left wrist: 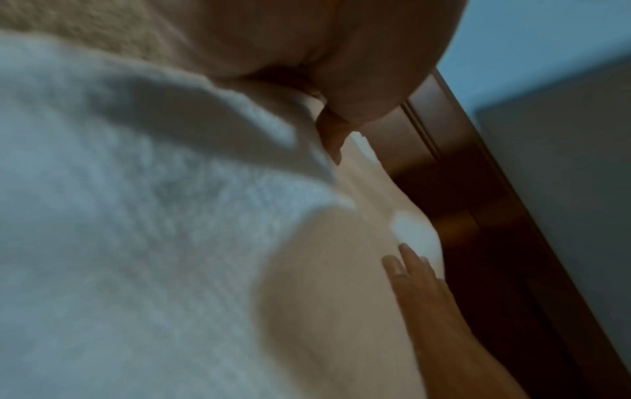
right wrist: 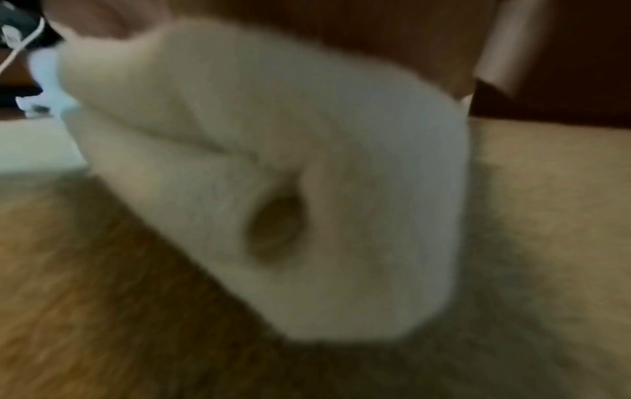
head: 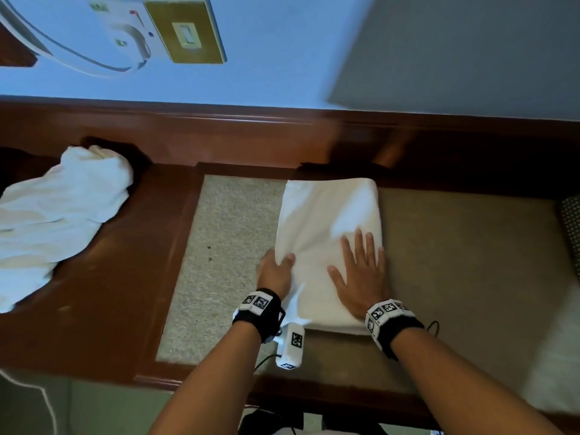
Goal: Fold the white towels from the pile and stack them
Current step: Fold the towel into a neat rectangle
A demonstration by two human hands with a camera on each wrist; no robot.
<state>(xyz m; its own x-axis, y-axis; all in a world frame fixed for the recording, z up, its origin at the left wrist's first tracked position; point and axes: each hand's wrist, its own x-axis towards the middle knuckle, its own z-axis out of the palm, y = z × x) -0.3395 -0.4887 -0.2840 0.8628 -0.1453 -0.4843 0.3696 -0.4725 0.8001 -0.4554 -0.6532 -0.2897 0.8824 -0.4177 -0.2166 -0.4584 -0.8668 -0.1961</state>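
Observation:
A folded white towel (head: 329, 233) lies on the beige mat in the middle of the table. My left hand (head: 277, 262) grips its near left edge, thumb on top and fingers tucked under the cloth. My right hand (head: 361, 255) lies flat on the towel's near right part with fingers spread. A loose pile of white towels (head: 59, 215) sits at the table's left end. In the left wrist view the towel (left wrist: 136, 216) fills the frame, with the right hand (left wrist: 420, 278) flat on it. The right wrist view shows only the blurred towel (right wrist: 273, 175).
The wooden table (head: 103, 293) has a raised back ledge (head: 219, 136) against the blue wall. A beige mat (head: 226, 246) covers its middle. A dark patterned object (head: 571, 227) and a white cloth (head: 558, 356) sit at the right edge. A brass wall plate (head: 188, 32) hangs above.

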